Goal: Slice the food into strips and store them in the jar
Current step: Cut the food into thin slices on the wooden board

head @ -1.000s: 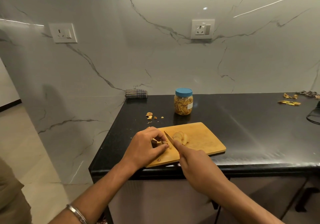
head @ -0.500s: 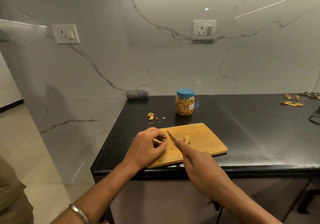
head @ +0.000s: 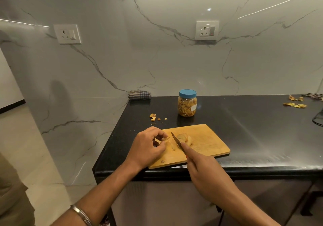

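Head view: right hand (head: 208, 175) hides knife (head: 175, 139) handle; left fingers (head: 161, 142) pinch food (head: 167, 139).

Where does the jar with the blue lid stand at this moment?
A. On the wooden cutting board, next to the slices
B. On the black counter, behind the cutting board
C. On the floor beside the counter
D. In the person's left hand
B: the jar, its lid on, stands on the black counter beyond the far edge of the cutting board, and no hand touches it.

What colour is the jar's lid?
Blue; the lid tops the jar, seen clearly in the head view.
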